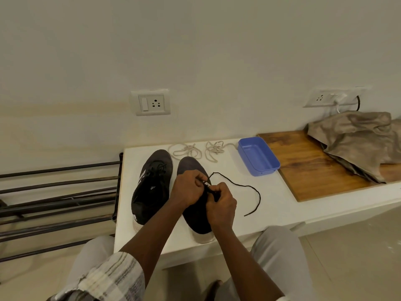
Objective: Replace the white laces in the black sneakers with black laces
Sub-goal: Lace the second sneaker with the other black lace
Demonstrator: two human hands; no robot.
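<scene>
Two black sneakers stand side by side on a white table, toes pointing away from me. The left sneaker carries a black lace. Both my hands work over the middle of the right sneaker. My left hand pinches something at its eyelets. My right hand pinches the black lace, whose free end trails in a loop to the right across the table. Two bundles of white laces lie behind the shoes.
A blue plastic tray sits at the back right of the table. Beyond it are a wooden board and a crumpled beige cloth. A black metal rack stands to the left. Wall sockets are behind.
</scene>
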